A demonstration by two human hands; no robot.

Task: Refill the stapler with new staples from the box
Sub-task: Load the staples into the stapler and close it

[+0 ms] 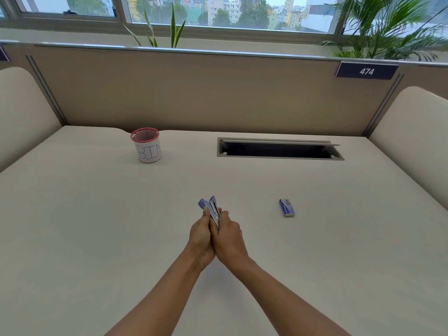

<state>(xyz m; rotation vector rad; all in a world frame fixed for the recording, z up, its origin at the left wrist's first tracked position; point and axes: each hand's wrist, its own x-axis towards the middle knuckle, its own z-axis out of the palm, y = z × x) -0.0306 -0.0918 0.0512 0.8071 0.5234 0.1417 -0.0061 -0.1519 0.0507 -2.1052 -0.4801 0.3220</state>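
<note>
Desk (97, 214): beige, partition behind, window above.
Stapler (213, 209): purple, swung open, held over desk centre.
Left hand (200, 236): fingers curled round stapler.
Right hand (229, 238): gripping stapler too.
Staple box (286, 207): lying right, apart.
Bin cup (146, 148): far left.

Cream bench (97, 226) w/ open cable hatch (278, 151) at rear. Beige partition (194, 93) behind, plate "474" (366, 71) top right. Windows (218, 10) above: daylight, city bldgs outside. Spiky plant (174, 27) centre, palm (378, 25) right. Curved cream divider (21, 112) each side.

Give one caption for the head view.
Left hand and right hand grip the opened purple stapler; blue staple box lies apart.
</note>
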